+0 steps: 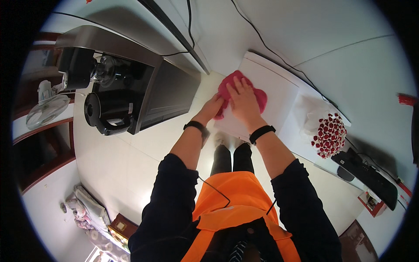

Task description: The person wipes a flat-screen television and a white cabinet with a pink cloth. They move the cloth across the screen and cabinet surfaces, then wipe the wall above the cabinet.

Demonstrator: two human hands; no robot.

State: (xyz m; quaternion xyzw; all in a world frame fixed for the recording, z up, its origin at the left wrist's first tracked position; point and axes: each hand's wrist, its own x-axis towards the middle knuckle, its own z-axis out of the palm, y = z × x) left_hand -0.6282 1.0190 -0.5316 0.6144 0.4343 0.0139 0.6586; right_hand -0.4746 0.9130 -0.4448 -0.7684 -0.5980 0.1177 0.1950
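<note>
A crumpled red cloth (258, 98) lies on the white top of a cabinet (275, 85), near its left end. My right hand (243, 98) rests on the cloth with its fingers spread, palm down. Just to its left, my left hand (213, 106) touches the cloth's left edge; its fingertips are partly against the fabric, and whether they pinch it cannot be made out. A dark band is on each wrist.
On the left stands a dark cabinet with a black electric kettle (109, 111) on it. To the right are a bouquet of red and white flowers (329, 136) and a black monitor (365, 180). A black cable (258, 34) runs along the wall. An electric fan (47, 111) is at far left.
</note>
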